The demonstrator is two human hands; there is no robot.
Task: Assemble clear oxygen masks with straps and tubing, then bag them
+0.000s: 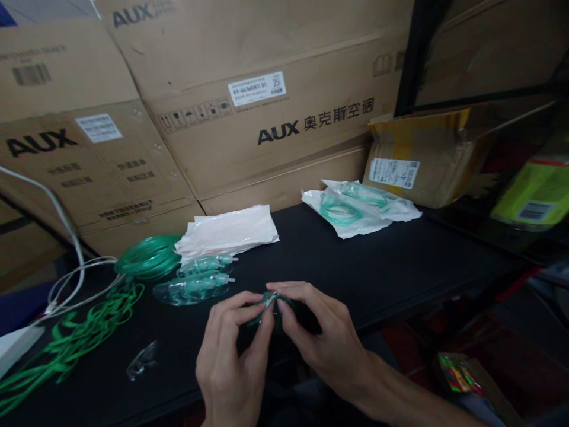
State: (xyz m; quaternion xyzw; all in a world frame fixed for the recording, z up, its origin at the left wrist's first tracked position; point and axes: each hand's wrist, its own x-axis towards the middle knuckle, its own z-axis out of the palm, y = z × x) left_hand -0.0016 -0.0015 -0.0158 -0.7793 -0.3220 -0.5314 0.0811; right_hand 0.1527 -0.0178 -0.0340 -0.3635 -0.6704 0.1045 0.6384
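Close to the table's front edge, my left hand [231, 356] and my right hand [329, 335] meet, both closed in a pinch. Between their fingertips is a translucent green piece [268, 296], seemingly an oxygen mask, with a thin shiny strip on it. Most of this mask is hidden by the fingers. Beyond my left hand lie several clear green oxygen masks [195, 289] with white connectors. A small heap of shiny metal strips [143, 360] rests on the black table to the left.
Coiled green tubing [149, 256], green elastic straps [84, 332] and a white cable [66, 213] occupy the left side. White pouches [229, 231] are stacked behind the masks. Packed tubing sets [342, 210] lie back right, beside an open carton [413, 154]. Large cardboard boxes [267, 59] wall the back.
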